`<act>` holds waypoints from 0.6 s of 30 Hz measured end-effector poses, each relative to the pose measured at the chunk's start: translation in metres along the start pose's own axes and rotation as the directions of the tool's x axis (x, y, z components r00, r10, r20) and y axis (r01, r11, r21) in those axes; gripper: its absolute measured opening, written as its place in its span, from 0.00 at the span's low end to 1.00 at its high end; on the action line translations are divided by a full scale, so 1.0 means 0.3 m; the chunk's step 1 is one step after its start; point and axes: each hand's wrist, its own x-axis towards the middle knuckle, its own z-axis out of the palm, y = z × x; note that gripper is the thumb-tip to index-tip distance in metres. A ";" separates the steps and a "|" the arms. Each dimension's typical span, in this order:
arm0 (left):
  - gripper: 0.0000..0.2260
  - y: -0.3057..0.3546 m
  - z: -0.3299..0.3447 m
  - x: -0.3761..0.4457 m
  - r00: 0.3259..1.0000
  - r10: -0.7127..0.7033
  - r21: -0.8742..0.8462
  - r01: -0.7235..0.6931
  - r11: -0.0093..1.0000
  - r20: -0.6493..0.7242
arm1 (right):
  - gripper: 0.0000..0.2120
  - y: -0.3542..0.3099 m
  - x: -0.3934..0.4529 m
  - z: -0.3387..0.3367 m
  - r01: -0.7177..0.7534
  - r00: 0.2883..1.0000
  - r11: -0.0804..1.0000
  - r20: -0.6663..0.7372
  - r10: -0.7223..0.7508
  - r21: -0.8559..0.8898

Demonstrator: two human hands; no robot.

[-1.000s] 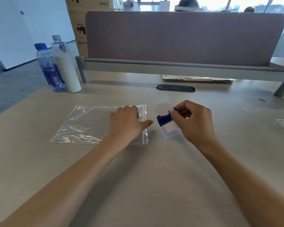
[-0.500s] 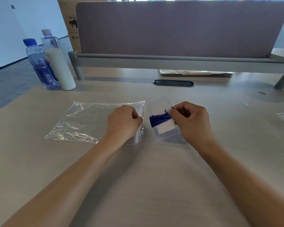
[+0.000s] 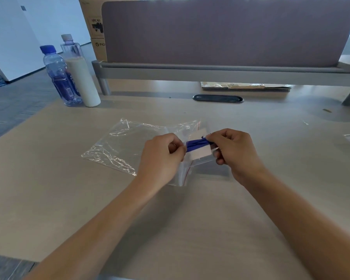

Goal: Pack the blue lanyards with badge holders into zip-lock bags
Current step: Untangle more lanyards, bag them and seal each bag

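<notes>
Blue lanyard, folded up w/ its clear badge holder and a white card inside it, is held just above the table, right at the mouth of a clear zip-lock bag. The bundle sits between both hands, near the middle of the view. Right hand has its fingers curled round the right end of the bundle, pinching lanyard & holder together. Left hand is curled at the bag's opening, pinching the plastic edge by the red zip line; whether it also touches the lanyard I cannot tell. The rest of the bag lies flat & crinkled to the left, on the table.

Step in hand looks like feeding the bundle into the bag. To do it well, I'd judge: left hand should lift one lip so the mouth gapes, right hand should keep the lanyard tight against the holder so no loop snags on the zip, then slide it in leading-edge first, toward the bag's far corner.

Beyond, at the table's left: a blue-capped water bottle beside a white bottle
</notes>
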 end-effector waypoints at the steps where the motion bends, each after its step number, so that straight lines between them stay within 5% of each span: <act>1: 0.06 0.004 0.000 -0.009 1.000 0.007 -0.010 -0.007 1.000 -0.001 | 0.05 0.007 -0.006 0.004 0.014 1.000 1.000 0.008 -0.014 -0.017; 6: 0.06 0.014 0.002 -0.029 0.999 0.026 -0.026 -0.027 0.999 -0.018 | 0.03 0.027 -0.032 0.013 0.124 0.984 0.985 0.144 -0.106 -0.122; 10: 0.06 0.020 -0.004 -0.020 0.999 0.000 -0.079 -0.003 0.997 -0.035 | 0.06 0.038 -0.042 0.016 0.058 0.962 0.991 0.274 -0.024 -0.119; 14: 0.06 0.028 -0.012 -0.008 0.999 -0.040 -0.121 0.036 0.992 -0.033 | 0.08 0.016 -0.043 -0.008 0.151 0.973 0.931 0.216 -0.080 -0.333; 18: 0.05 0.036 -0.011 0.019 0.996 -0.091 -0.160 0.087 0.983 -0.017 | 0.13 -0.032 -0.096 -0.028 0.154 0.933 0.871 0.359 0.027 -0.467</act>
